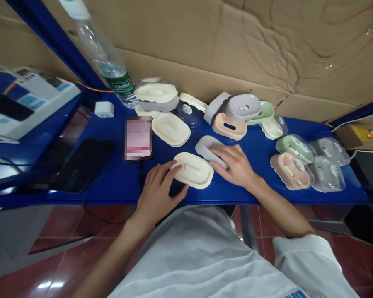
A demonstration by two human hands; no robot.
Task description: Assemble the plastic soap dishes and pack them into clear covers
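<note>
My left hand [157,190] is at the near left end of a cream oval soap dish [195,170] lying on the blue table. Its fingers are spread, two fingertips touch the dish's left rim, and the thumb lies apart by the near edge. My right hand [234,165] grips the right side of a grey oval soap dish part [207,145], just behind and right of the cream one. Its fingers lie over the top, the thumb at the near side. Another cream dish [170,129] lies behind.
Stacked cream and grey parts [157,93], a clear lid [189,112], a peach part [229,126] and green parts [265,111] line the back. Several lidded boxes [294,169] stand right. A phone [138,138], black phone [81,165], charger [104,109] and water bottle [112,62] are left.
</note>
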